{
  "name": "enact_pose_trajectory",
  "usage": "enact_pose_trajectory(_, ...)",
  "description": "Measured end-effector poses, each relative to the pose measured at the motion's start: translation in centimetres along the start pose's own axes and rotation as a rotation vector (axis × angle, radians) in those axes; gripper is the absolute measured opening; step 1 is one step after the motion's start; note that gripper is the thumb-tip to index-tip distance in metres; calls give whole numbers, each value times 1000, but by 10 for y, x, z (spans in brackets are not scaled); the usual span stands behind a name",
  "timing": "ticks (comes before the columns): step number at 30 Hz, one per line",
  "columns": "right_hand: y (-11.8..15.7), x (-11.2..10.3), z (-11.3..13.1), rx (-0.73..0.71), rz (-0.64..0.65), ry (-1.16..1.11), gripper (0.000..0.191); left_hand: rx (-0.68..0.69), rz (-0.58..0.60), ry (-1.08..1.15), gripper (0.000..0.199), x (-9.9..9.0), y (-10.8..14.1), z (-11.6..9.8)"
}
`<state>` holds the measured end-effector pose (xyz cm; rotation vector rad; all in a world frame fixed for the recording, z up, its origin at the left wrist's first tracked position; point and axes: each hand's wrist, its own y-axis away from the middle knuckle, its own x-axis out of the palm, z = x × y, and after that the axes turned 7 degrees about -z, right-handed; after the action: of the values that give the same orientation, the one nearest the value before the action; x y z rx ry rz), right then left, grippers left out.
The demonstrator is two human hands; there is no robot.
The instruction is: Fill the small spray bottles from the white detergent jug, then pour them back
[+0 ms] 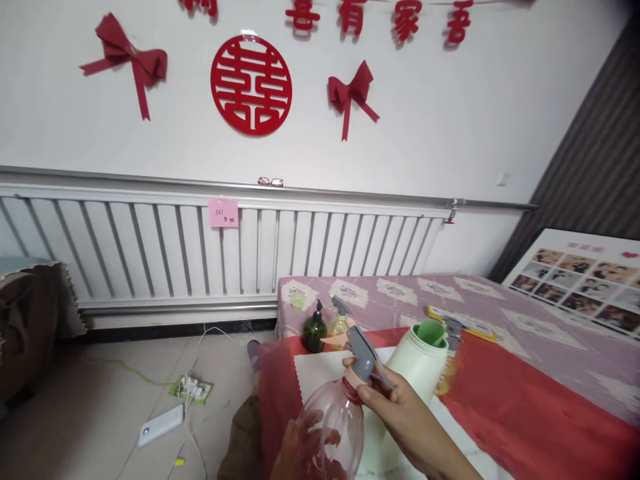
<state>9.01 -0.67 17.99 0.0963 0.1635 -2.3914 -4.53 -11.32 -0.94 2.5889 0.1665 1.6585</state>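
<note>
A clear pink spray bottle [336,427] with a grey trigger head [362,353] is between my hands, tilted slightly. My left hand [287,448] is wrapped around the bottle's body from the left, partly seen through the plastic. At the neck, my right hand [393,403] has its thumb and fingers closed on the collar below the trigger. Just behind it stands a pale green wide-mouthed container [417,360] with a green piece [431,332] inside its mouth. Beyond the sprayer are a dark green pump bottle [315,330] and a yellowish spray bottle [339,320].
Another yellowish spray bottle [447,373] stands partly hidden behind the pale container. A yellow package [463,323] lies on the table, which has a red cloth [530,393]. At left, a power strip [191,389], cables and a white power bank [161,425] lie on the floor.
</note>
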Motion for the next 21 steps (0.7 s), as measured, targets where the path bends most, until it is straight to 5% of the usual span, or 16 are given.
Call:
enact_pose_trajectory(5,-2,0,1,39,0,-64,53,89,-24,-32,58,-9,3,2)
enact_pose_trajectory(9,-1,2,4,72,-34,-99,53,104,-68,-108,60,7,10,0)
enact_pose_trajectory(14,0,1,7,46,-36,-70,48,156,-292,-242,64,30,19,-10)
enact_pose_trajectory(21,-1,-5,17,15,27,24,49,204,-414,-275,71,37,20,-4)
